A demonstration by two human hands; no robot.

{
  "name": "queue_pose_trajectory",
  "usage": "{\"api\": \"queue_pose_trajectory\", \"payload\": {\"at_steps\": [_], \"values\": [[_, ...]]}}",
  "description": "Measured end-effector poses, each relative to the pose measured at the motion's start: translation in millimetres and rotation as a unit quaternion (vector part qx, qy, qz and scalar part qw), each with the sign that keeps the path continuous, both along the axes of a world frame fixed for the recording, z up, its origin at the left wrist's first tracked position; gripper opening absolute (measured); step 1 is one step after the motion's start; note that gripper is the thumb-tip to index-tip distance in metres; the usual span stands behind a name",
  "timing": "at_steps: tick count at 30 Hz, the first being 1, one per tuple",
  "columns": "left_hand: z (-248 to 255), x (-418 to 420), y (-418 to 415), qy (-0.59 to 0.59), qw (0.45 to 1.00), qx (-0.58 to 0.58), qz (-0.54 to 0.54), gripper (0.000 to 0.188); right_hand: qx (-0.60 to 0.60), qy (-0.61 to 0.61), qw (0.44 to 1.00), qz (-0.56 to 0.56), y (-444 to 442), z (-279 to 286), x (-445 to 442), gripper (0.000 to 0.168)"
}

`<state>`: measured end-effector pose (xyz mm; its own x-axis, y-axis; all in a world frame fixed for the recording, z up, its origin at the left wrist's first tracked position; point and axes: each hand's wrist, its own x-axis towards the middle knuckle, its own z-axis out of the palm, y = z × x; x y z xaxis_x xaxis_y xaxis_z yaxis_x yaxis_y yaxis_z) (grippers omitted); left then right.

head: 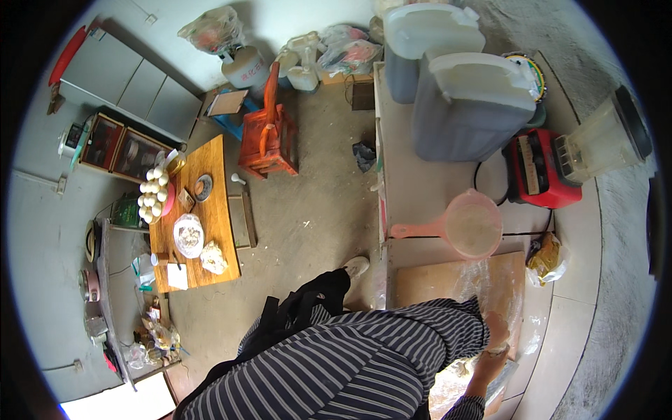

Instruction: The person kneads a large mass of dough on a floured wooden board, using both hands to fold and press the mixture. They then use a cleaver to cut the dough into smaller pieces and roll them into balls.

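Note:
Over a floured wooden board (420, 281) on the counter, my two hands come close together at the lower right. My left hand (497, 331) reaches down from a striped sleeve, its fingers partly hidden. Just below it is my right hand (491, 367), with pale residue where the two meet. Pale dough or floury lumps (462, 367) show beside the hands, partly behind the sleeve. Whether either hand grips something cannot be made out. A pink plastic ladle (472, 226) with whitish contents rests beyond the board's upper edge, its handle pointing left.
Two big plastic jugs (472, 110) of dark liquid and a red blender (543, 168) stand farther along the counter. A yellow-and-white bag (546, 260) lies by the wall. Across the floor are an orange wooden chair (268, 139) and a wooden table (210, 157) with eggs (152, 194).

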<state>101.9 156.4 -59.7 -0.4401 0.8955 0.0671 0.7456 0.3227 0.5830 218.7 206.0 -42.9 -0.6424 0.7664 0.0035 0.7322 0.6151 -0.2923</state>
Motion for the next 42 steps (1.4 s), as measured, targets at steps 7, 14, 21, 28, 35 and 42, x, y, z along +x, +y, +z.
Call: {"api": "queue_pose_trajectory", "payload": {"at_steps": [7, 14, 21, 28, 35, 42], "values": [[13.7, 4.6, -10.2, 0.027, 0.998, 0.027, 0.053, 0.013, -0.027, -0.016, 0.999, -0.008, -7.3, 21.0, -11.9, 0.050], [10.5, 3.9, -44.8, 0.110, 0.983, 0.147, 0.032, 0.016, -0.060, -0.015, 0.991, 0.120, -19.4, 42.3, 7.7, 0.063], [47.8, -30.2, -120.8, 0.126, 0.973, 0.133, -0.138, 0.029, -0.129, 0.015, 0.966, 0.223, -86.2, 118.2, 19.6, 0.060], [57.6, -14.2, -100.0, 0.072, 0.952, -0.168, -0.247, 0.035, -0.086, 0.147, 0.962, 0.213, -133.9, 105.8, 26.8, 0.039], [-12.1, 3.3, -79.0, 0.116, 0.962, -0.143, -0.201, 0.028, -0.284, 0.104, 0.950, 0.073, -158.8, 120.7, 31.6, 0.042], [2.0, 4.5, -107.2, 0.116, 0.973, -0.095, -0.178, 0.024, -0.178, -0.005, 0.975, 0.136, -153.4, 103.4, 20.7, 0.099]]}}
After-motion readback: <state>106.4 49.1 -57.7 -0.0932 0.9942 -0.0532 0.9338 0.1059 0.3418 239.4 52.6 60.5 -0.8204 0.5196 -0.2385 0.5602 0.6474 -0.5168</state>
